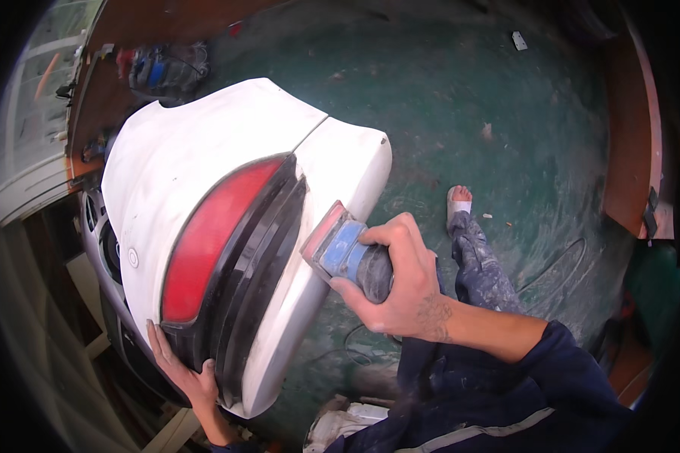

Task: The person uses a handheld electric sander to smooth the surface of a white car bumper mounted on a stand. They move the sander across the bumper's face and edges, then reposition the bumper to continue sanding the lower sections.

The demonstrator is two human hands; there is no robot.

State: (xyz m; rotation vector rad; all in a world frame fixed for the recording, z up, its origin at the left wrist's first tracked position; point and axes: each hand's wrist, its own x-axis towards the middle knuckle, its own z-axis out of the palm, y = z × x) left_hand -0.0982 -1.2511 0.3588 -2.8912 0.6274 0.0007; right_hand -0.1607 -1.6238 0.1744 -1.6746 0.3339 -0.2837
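A white car body panel (pixel 196 136) stands at centre left, with a red tail light (pixel 223 238) and black ribbed trim (pixel 261 257) set into it. My right hand (pixel 404 279) is wrapped round a blue and black power sander (pixel 347 245). The sander's flat pad is tilted against, or very close to, the white edge beside the black trim; contact is hard to make out. Below the red light, my left hand (pixel 185 370) rests on the panel's near end, fingers stretched out and thumb apart.
Dusty green floor (pixel 506 128) spreads beyond the panel, with a cable (pixel 559 264) and small scraps on it. A brown board (pixel 631 128) stands at the right. Blue and dark equipment (pixel 159 72) lies at far left. My foot (pixel 459 202) shows right of the sander.
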